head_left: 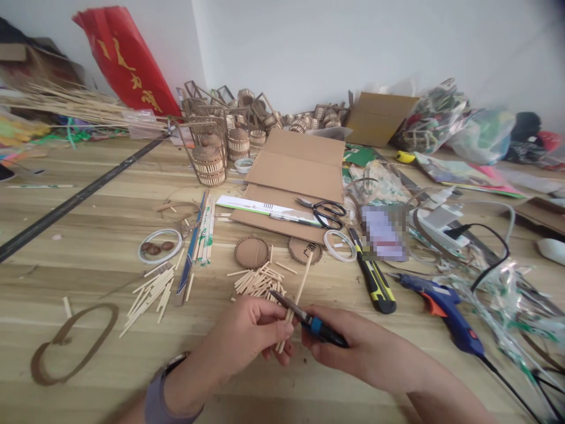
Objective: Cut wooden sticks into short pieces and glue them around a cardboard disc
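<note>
My left hand (251,333) is pinched on a long wooden stick (301,287) that slants up and away from me. My right hand (353,347) grips a small cutter with a black and blue handle (320,328), and its dark blade (282,300) meets the stick near my left fingertips. Just beyond my hands lies a pile of short cut sticks (258,281). Past that pile, two round cardboard discs (251,252) rest on the wooden table (88,235).
Another heap of short sticks (152,294) and a brown cardboard ring (70,347) lie at left. A yellow-black utility knife (375,280), blue glue gun (445,309), scissors (324,211), tape roll (339,244) and flat cardboard (291,176) are nearby. Small stick-built baskets (212,156) stand behind.
</note>
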`<state>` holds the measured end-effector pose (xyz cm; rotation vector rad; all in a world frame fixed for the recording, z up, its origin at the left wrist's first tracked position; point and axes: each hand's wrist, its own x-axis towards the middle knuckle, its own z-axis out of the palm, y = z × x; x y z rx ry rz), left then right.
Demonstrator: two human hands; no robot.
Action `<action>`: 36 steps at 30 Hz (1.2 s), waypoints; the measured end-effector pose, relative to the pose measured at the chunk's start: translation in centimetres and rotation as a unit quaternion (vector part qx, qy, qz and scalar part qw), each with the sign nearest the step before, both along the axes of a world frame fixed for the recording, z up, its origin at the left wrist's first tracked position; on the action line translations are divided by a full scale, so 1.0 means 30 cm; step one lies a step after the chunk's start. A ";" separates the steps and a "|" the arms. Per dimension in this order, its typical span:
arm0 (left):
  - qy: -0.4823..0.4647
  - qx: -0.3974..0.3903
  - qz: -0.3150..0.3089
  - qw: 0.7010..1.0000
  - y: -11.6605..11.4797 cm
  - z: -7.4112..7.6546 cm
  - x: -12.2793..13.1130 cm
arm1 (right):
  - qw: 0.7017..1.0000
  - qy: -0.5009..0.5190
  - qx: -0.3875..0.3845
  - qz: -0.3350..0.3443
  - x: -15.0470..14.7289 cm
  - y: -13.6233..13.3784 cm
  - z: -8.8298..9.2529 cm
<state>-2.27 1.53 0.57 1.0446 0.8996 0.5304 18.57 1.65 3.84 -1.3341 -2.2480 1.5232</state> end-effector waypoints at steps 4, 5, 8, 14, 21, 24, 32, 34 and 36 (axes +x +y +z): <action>0.011 0.002 -0.006 1.000 0.000 -0.001 0.002 | 1.000 -0.002 0.000 -0.005 -0.005 -0.001 -0.005; 0.015 0.002 -0.006 1.000 0.002 -0.001 0.003 | 1.000 0.001 0.000 -0.005 -0.005 -0.002 -0.006; 0.017 0.006 -0.009 1.000 0.004 -0.001 0.005 | 1.000 0.002 0.001 0.000 -0.006 -0.002 -0.009; 0.018 0.004 -0.013 1.000 0.001 -0.005 0.002 | 1.000 -0.028 0.014 0.002 -0.011 -0.006 -0.013; 0.027 0.006 -0.017 0.999 -0.001 -0.011 0.001 | 0.999 -0.017 0.031 0.009 -0.019 -0.012 -0.011; 0.028 0.005 -0.016 0.999 -0.001 -0.011 0.003 | 0.999 -0.019 0.030 0.005 -0.021 -0.013 -0.013; 0.025 0.012 -0.017 0.999 0.001 -0.001 0.003 | 0.998 -0.006 0.056 -0.007 -0.033 -0.018 -0.019; 0.024 0.013 -0.015 1.000 -0.001 0.003 0.004 | 0.998 0.004 0.055 -0.006 -0.038 -0.019 -0.017; 0.021 0.015 -0.011 1.000 -0.004 0.006 0.005 | 0.998 0.019 0.055 -0.012 -0.042 -0.020 -0.016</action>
